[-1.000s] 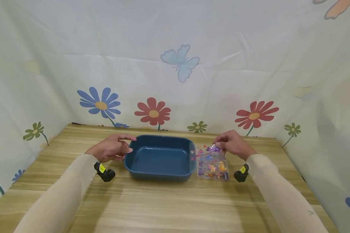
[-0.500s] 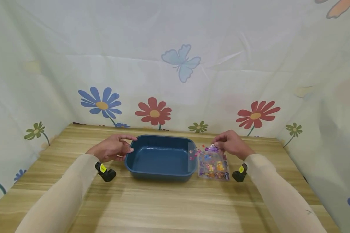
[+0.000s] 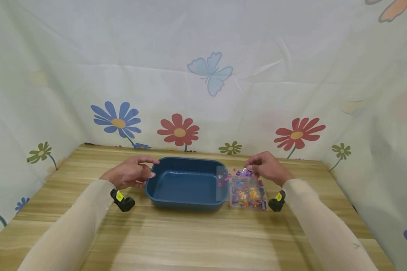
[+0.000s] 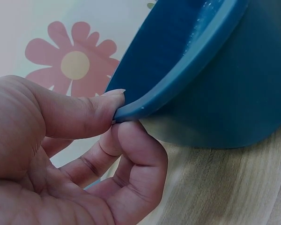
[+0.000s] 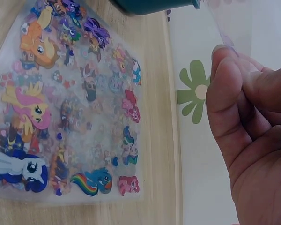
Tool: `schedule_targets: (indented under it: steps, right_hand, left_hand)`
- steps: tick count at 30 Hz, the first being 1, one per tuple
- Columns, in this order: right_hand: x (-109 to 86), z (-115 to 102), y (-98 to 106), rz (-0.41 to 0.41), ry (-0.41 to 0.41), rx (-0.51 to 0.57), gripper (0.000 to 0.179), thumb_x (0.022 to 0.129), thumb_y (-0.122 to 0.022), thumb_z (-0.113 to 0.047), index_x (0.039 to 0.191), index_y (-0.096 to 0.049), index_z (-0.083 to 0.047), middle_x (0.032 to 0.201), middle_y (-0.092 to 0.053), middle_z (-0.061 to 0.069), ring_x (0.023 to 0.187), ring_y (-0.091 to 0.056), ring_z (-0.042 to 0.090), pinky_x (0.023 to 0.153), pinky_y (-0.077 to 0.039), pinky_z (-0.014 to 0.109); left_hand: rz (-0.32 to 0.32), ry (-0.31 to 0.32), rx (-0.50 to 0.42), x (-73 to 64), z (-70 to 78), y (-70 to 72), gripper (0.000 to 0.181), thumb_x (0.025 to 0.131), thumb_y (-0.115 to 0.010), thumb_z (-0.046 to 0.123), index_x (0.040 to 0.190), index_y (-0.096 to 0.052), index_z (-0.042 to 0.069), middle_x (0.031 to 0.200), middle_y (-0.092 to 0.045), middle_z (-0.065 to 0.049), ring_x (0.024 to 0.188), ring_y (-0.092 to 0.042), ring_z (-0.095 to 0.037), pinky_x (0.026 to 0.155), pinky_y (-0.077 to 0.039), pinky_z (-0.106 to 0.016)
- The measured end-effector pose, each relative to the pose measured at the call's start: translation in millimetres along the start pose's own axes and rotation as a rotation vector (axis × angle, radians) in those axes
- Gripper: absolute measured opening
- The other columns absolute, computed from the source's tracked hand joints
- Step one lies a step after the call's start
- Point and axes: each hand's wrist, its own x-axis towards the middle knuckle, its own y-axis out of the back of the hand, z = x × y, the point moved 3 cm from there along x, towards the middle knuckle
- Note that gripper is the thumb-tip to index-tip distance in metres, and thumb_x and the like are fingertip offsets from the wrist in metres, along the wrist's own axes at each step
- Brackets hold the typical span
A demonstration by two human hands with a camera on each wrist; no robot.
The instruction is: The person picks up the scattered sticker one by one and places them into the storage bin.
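Note:
The left hand (image 3: 130, 173) pinches the left rim of a dark blue plastic basin (image 3: 186, 206); in the left wrist view the thumb lies on one side of the rim (image 4: 178, 84) and a curled finger on the other. The right hand (image 3: 269, 168) pinches the corner of a clear sticker sheet (image 3: 222, 184) between thumb and fingertips. This sheet reaches over the basin's right rim. Below it, flat on the table, lies a stack of clear sticker sheets (image 5: 89, 105) printed with colourful cartoon ponies.
The wood-grain table (image 3: 176, 241) carries the basin and the stack side by side. A pale cloth (image 3: 149, 90) printed with flowers and a butterfly hangs behind and on both sides. Each wrist wears a small black camera.
The right hand has moved slightly to the left with the sticker sheet, which now overlaps more of the basin's right side. The left hand keeps its pinch on the rim.

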Motion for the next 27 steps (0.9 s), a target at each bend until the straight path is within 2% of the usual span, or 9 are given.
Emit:
schedule_targets:
  steps: [9,17,27]
  right_hand:
    - [1.6,-4.8,-3.7,-0.008,0.042,-0.012,0.023,0.103,-0.061,-0.005,0.117,-0.072,0.009,0.097,-0.077,0.015,0.070,-0.066,0.016,0.066,-0.060,0.029]
    - [4.2,-10.3,-8.2,-0.009,0.026,0.010,0.022,0.103,-0.061,-0.005,0.116,-0.073,0.008,0.096,-0.077,0.014,0.068,-0.065,0.017,0.066,-0.060,0.030]
    - [4.7,-17.0,-12.6,-0.010,0.054,-0.002,0.019,0.102,-0.062,-0.004,0.113,-0.074,0.006,0.097,-0.077,0.016,0.068,-0.066,0.016,0.066,-0.060,0.029]
  left_hand:
    - [-0.007,-0.007,-0.007,-1.4,-0.3,-1.2,0.063,0.097,-0.070,0.009,0.155,-0.046,0.013,0.093,-0.061,-0.006,0.072,-0.058,-0.020,0.070,-0.057,-0.031]
    - [0.002,-0.008,-0.010,-1.0,-1.6,-0.9,0.060,0.097,-0.069,0.007,0.153,-0.048,0.014,0.091,-0.060,-0.006,0.070,-0.058,-0.020,0.068,-0.056,-0.030]
    - [-0.003,-0.018,-0.008,-2.0,-1.0,-1.8,0.062,0.097,-0.069,0.008,0.154,-0.046,0.013,0.092,-0.061,-0.006,0.071,-0.058,-0.019,0.069,-0.057,-0.030]
